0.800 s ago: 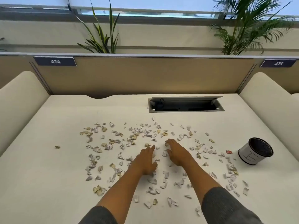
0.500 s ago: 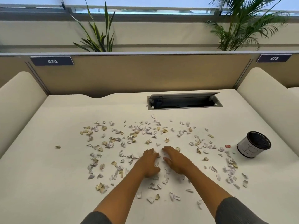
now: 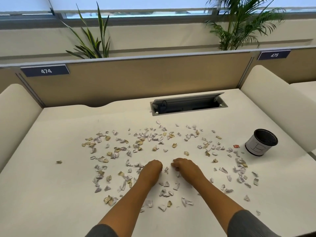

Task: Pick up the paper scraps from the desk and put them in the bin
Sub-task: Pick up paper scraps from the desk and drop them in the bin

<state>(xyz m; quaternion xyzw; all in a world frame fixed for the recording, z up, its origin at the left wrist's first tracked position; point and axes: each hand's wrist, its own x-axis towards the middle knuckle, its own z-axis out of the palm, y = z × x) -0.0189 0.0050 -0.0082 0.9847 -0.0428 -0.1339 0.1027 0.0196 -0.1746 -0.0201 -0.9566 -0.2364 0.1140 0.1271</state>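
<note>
Several white and tan paper scraps [image 3: 154,136] lie scattered across the white desk [image 3: 51,194]. Both my hands rest on the desk in the middle of the scatter. My left hand [image 3: 151,170] is curled into a fist with its fingers tucked under, raking scraps in. My right hand [image 3: 185,168] is curled the same way a little to the right, with one scrap [image 3: 166,169] lying between the two. What sits inside each fist is hidden. The bin [image 3: 260,142], a small white cylinder with a dark mesh inside, stands upright at the right of the desk.
An open grey cable hatch [image 3: 188,104] is set into the desk's far side. A tan partition [image 3: 136,79] closes the back and cream side panels [image 3: 273,103] flank the desk. A small red scrap [image 3: 236,146] lies next to the bin. One stray scrap [image 3: 59,162] lies far left.
Both hands have drawn back toward me across the desk and gone from flat, spread fingers to curled fists. The patch of desk just ahead of them now has fewer scraps.
</note>
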